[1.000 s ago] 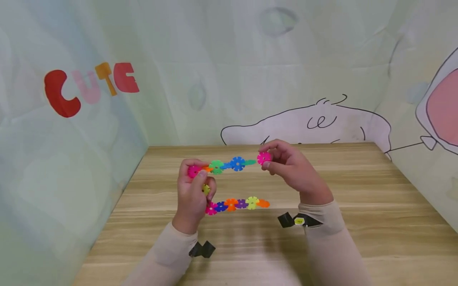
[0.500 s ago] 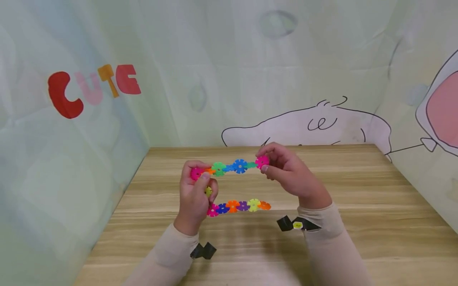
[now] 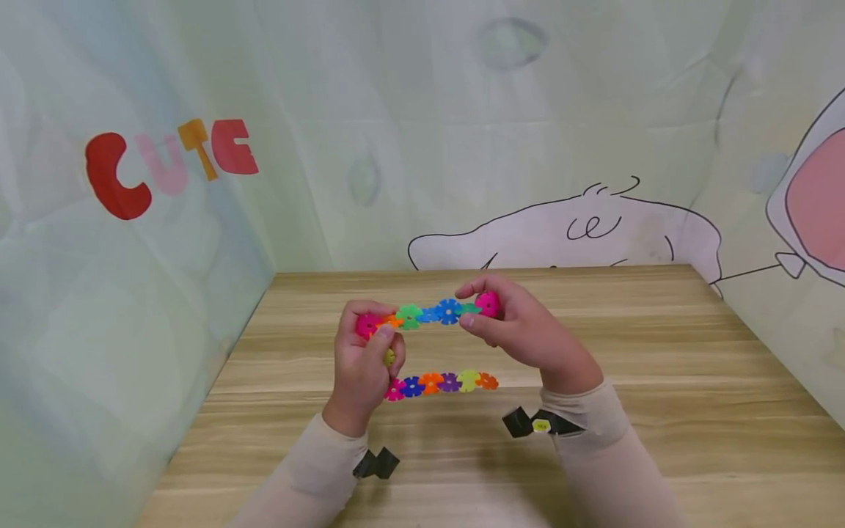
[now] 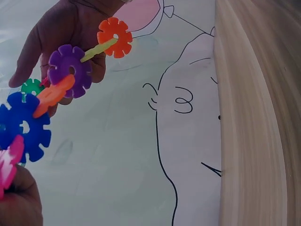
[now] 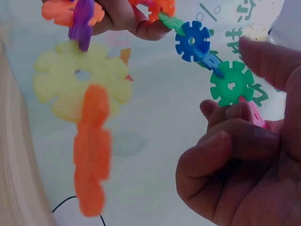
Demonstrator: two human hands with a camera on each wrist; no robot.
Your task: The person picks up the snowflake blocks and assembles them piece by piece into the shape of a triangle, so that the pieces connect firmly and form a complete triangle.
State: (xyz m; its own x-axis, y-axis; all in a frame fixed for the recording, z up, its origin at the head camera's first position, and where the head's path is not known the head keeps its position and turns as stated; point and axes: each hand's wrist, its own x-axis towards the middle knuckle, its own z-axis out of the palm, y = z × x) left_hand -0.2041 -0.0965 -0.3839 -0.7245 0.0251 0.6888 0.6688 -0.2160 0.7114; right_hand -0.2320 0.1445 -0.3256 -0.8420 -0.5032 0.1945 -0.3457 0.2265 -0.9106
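Interlocking plastic snowflake discs form a many-coloured chain [image 3: 449, 312] above the table, bent back into a lower row [image 3: 431, 383]. My left hand [image 3: 356, 370] pinches its left part near a pink disc [image 3: 367, 325] and an orange disc, the thumb in front. A yellow disc [image 3: 389, 357] shows by its curled fingers. My right hand [image 3: 538, 334] has its fingers curled about the pink end disc [image 3: 488, 303], which lies far back in the hand. In the right wrist view, thumb and fingertips stand apart around the green disc [image 5: 232, 84]. An orange disc [image 5: 93, 153] ends the lower row.
Both hands are over a wood-grain table [image 3: 264, 411]. A printed cloth backdrop [image 3: 370, 147] rises behind and at both sides. A black wrist strap with a small box [image 3: 518, 422] sits on the right sleeve.
The right hand brought the pink disc left onto the teal disc at the upper row's end. Its fingertips have since slid left past the pink disc. The left hand keeps its grip.
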